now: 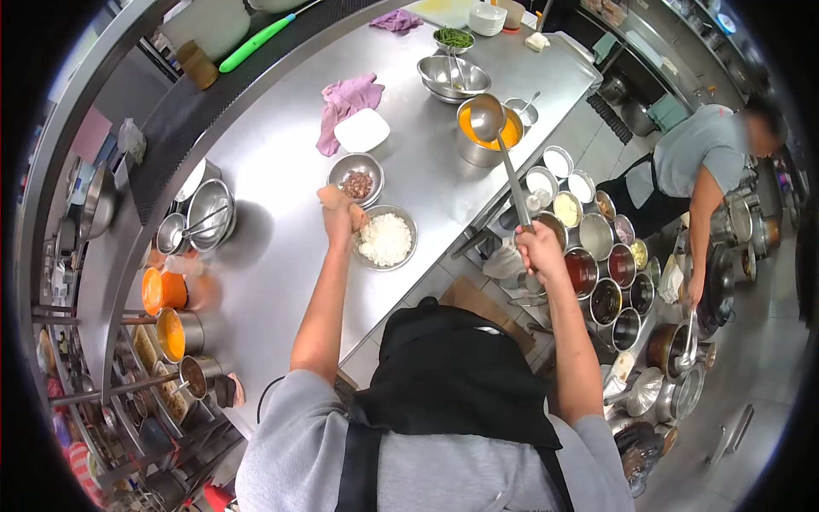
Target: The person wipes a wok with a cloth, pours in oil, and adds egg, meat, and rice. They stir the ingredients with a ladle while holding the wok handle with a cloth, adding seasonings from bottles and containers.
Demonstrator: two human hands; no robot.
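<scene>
My right hand (541,251) is wrapped round the handle of a long steel ladle (487,117). The ladle's bowl hangs over a steel pot (479,154) of orange liquid (510,132), overlapping its rim in this view. My left hand (339,220) is closed on a peach-coloured cloth (329,198), which shows on both sides of the fingers. That hand is right at the rim of a steel bowl of white rice (386,240). Just beyond it stands another steel bowl with chopped brown meat (356,183).
A white square dish (362,130) and a purple cloth (348,101) lie further back. Steel bowls (452,77) stand near the far end. Several sauce and ingredient pots (595,235) crowd the right side. A co-worker (682,162) reaches over the stove area there.
</scene>
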